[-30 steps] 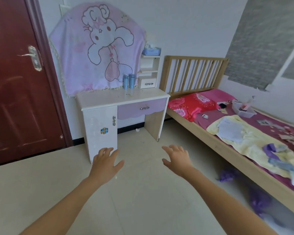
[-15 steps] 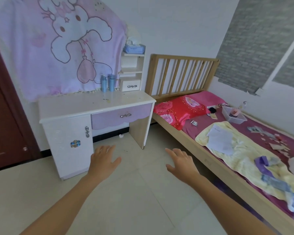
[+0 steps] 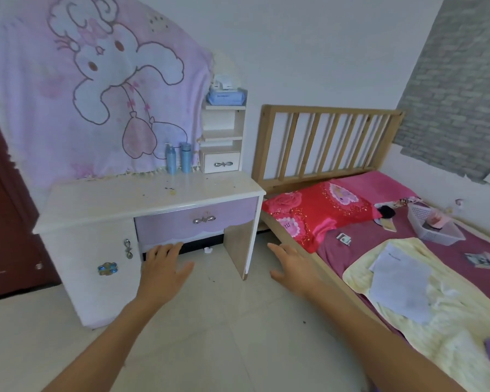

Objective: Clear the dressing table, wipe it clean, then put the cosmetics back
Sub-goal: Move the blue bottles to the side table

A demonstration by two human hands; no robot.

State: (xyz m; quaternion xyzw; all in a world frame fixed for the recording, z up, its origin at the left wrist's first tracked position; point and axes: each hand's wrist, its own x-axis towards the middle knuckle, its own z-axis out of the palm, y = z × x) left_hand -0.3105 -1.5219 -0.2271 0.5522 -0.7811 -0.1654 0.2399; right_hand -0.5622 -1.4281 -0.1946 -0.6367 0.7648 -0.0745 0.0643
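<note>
My left hand [image 3: 164,271] and right hand [image 3: 292,267] reach out before me over the pale tiled floor [image 3: 224,329], fingers straight and loosely spread, holding nothing. Just beyond them stands the white dressing table with a lilac drawer [image 3: 119,199], its top speckled with dirt. Two tall light-blue cosmetic bottles [image 3: 171,159] stand side by side at its back edge, beside a small white shelf unit [image 3: 222,134]. A wooden slatted bed [image 3: 331,110] lies to the right.

Both bare forearms reach forward, palms down. The left hand [image 3: 164,271] and right hand [image 3: 293,265] hold nothing, fingers loosely spread.
</note>
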